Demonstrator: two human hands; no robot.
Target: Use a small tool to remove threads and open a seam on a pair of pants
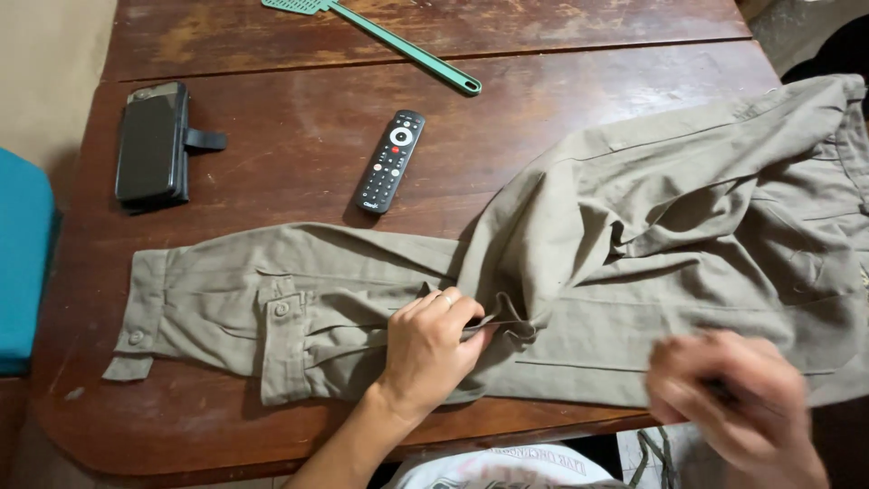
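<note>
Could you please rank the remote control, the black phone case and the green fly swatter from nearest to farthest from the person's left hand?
From the left hand:
1. Remote control, just above.
2. Black phone case, far left.
3. Green fly swatter, top edge.

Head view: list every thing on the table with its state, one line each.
Olive cargo trousers: spread across table, partly folded, creased.
Left hand: pinching a trouser fold.
Right hand: blurred, over trouser edge; grip unclear.
Remote control: lying face up.
Black phone case: closed, flat.
Green fly swatter: lying flat.
</note>
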